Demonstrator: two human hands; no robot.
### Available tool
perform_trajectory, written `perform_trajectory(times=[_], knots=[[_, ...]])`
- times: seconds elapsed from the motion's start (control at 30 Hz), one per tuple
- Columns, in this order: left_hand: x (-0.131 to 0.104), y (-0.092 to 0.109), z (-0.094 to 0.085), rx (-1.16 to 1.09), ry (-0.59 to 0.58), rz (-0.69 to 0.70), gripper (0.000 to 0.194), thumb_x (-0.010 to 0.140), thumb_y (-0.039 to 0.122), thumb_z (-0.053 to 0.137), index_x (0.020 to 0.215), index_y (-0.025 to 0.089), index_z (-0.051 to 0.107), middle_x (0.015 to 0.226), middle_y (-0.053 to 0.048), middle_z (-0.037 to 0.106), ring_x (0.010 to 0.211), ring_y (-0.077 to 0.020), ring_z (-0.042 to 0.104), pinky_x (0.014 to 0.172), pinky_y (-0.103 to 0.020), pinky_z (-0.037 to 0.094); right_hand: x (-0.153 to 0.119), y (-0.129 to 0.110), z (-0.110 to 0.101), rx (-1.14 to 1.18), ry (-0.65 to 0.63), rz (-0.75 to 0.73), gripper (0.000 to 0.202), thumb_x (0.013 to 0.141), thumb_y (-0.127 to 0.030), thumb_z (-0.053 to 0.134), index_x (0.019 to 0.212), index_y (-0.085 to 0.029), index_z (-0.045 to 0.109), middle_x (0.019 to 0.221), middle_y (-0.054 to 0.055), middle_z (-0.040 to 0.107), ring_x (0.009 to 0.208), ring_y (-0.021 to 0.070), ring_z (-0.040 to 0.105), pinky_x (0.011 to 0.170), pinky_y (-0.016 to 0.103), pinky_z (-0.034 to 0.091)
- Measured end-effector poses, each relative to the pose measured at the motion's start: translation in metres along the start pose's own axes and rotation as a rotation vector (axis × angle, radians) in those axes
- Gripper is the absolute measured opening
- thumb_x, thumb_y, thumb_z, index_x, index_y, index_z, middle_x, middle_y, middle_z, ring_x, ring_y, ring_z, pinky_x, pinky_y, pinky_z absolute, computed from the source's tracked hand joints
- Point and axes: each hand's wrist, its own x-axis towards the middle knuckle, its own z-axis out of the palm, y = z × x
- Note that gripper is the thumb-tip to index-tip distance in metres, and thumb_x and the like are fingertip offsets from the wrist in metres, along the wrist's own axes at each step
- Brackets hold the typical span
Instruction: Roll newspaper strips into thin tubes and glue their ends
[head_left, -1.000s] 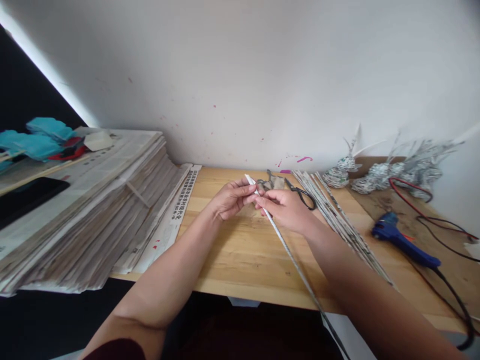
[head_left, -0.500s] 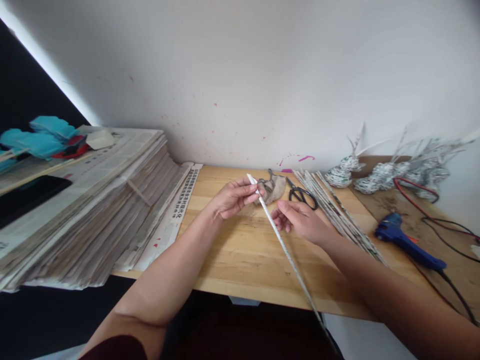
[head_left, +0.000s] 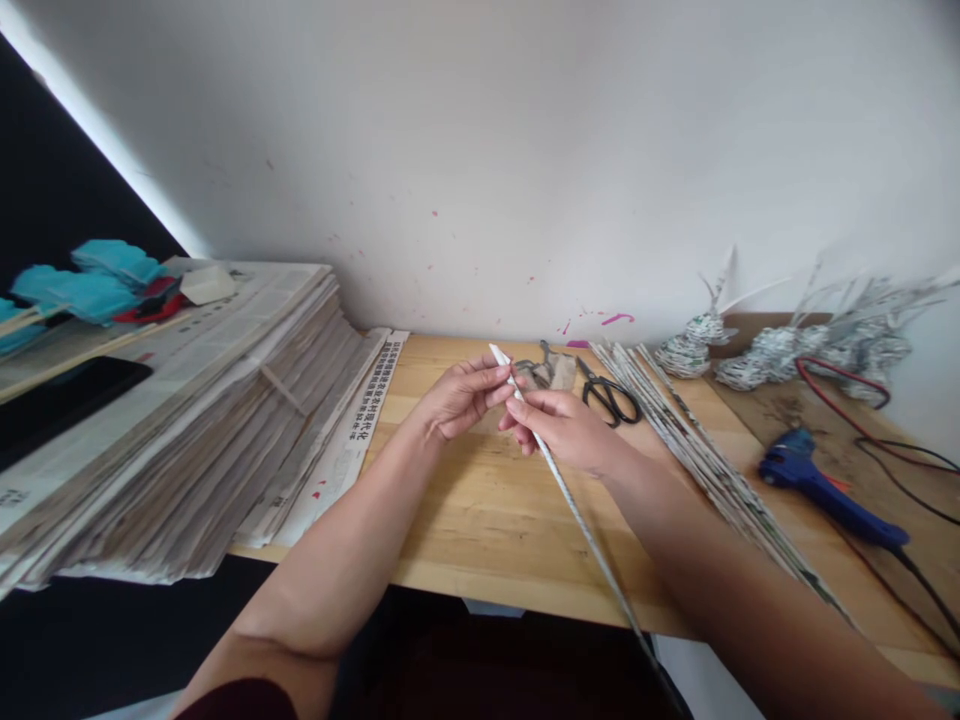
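A long thin rolled paper stick [head_left: 576,508] slants from the middle of the view down past the table's front edge. Near its white pointed top end, my left hand [head_left: 466,397] pinches it between thumb and fingers. Just below, my right hand [head_left: 559,428] has its thumb and fingers closed around the same stick, close against the left fingertips. Behind the hands lie a crumpled brownish cloth [head_left: 562,371] and black-handled scissors [head_left: 611,398]. A bundle of similar paper sticks [head_left: 697,450] rests to the right of my right hand.
A tall stack of newspapers [head_left: 247,400] fills the left, bearing a dark phone [head_left: 75,405] and blue pieces [head_left: 112,262]. On the right are a blue glue gun [head_left: 829,492], its cable, and several woven paper figures [head_left: 694,345] along the wall.
My right hand has moved left and closed on the paper stick, beside my left hand. The left hand keeps its pinch near the tip.
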Motion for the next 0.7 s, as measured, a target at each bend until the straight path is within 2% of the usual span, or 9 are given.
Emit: perform_trajectory(times=[0.1, 0.2, 0.3, 0.57, 0.7], knots=[[0.0, -0.001, 0.001, 0.02, -0.009, 0.001, 0.013, 0.076, 0.005, 0.07, 0.088, 0.009, 0.069, 0.08, -0.006, 0.072, 0.076, -0.0134, 0.072, 0.068, -0.017, 0.057, -0.001, 0.008, -0.001, 0.003, 0.06, -0.032, 0.041, 0.085, -0.056, 0.06, 0.083, -0.015, 0.066, 0.061, -0.002, 0.056, 0.052, 0.0088, 0.054, 0.051, 0.024, 0.043], [0.0, -0.002, 0.003, 0.03, -0.009, 0.005, 0.013, 0.076, 0.005, 0.07, 0.088, 0.009, 0.069, 0.079, -0.006, 0.072, 0.075, -0.0137, 0.071, 0.067, -0.018, 0.057, -0.002, 0.014, -0.002, -0.076, 0.176, -0.092, 0.038, 0.082, -0.055, 0.064, 0.081, -0.017, 0.065, 0.059, -0.003, 0.056, 0.049, 0.0093, 0.054, 0.048, 0.023, 0.039], [-0.001, -0.002, 0.004, 0.031, -0.001, -0.006, 0.012, 0.077, 0.004, 0.069, 0.087, 0.009, 0.069, 0.078, -0.007, 0.072, 0.075, -0.0135, 0.071, 0.067, -0.017, 0.057, -0.003, 0.017, -0.003, -0.147, 0.24, -0.144, 0.037, 0.083, -0.054, 0.064, 0.079, -0.017, 0.066, 0.057, -0.003, 0.055, 0.049, 0.01, 0.053, 0.048, 0.024, 0.039], [-0.001, -0.001, -0.001, 0.01, -0.03, -0.033, 0.01, 0.078, 0.004, 0.067, 0.086, 0.009, 0.069, 0.082, -0.007, 0.073, 0.079, -0.0142, 0.072, 0.071, -0.018, 0.057, -0.006, 0.012, 0.0, -0.075, 0.2, -0.122, 0.038, 0.084, -0.053, 0.062, 0.08, -0.016, 0.067, 0.056, -0.002, 0.056, 0.046, 0.01, 0.053, 0.046, 0.024, 0.039], [-0.002, 0.0, -0.001, 0.005, -0.088, -0.03, 0.007, 0.079, 0.005, 0.067, 0.085, 0.009, 0.07, 0.084, -0.007, 0.073, 0.081, -0.0142, 0.072, 0.071, -0.018, 0.057, -0.005, 0.013, 0.001, 0.01, 0.157, -0.11, 0.038, 0.084, -0.053, 0.062, 0.08, -0.016, 0.067, 0.056, -0.002, 0.055, 0.047, 0.009, 0.052, 0.046, 0.023, 0.038]])
